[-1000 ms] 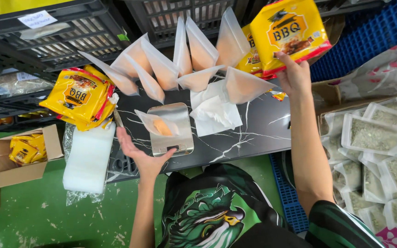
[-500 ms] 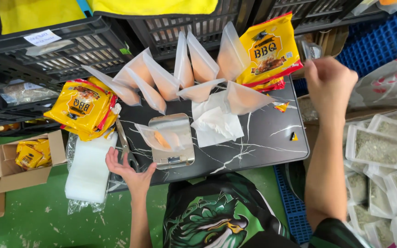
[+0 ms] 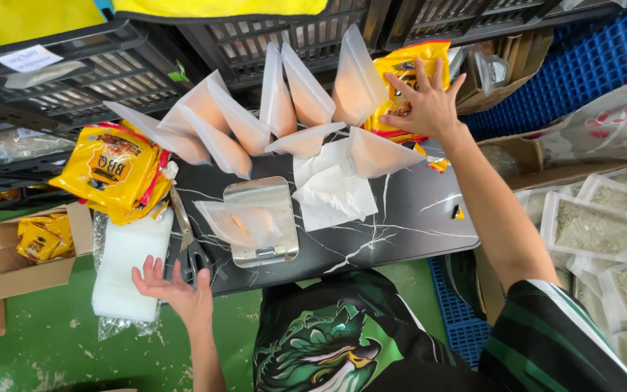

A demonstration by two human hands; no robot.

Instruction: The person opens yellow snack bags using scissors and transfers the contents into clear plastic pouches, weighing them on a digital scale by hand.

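My right hand [image 3: 426, 105] is spread flat against a yellow snack pack [image 3: 408, 69] leaning at the back right of the black marbled table [image 3: 400, 218]. My left hand [image 3: 172, 284] hovers open at the table's front left edge, beside a stack of clear plastic bags [image 3: 128, 268] and close to black-handled scissors [image 3: 191, 254]. A small metal scale [image 3: 261, 221] in the middle carries a clear pouch [image 3: 237, 221] with a bit of orange content. Several filled clear pouches [image 3: 284, 109] stand in a row behind it.
A pile of yellow snack packs [image 3: 114, 170] lies at the left. A cardboard box [image 3: 16, 254] with more packs sits on the green floor. Black crates [image 3: 52, 87] line the back. Sealed bags of greenish content [image 3: 600, 225] are stacked at the right, near a blue crate [image 3: 575, 65].
My right hand has set the yellow pack down against the back and now presses on it with spread fingers. My left hand has drawn back from the scale to the table's front left edge.
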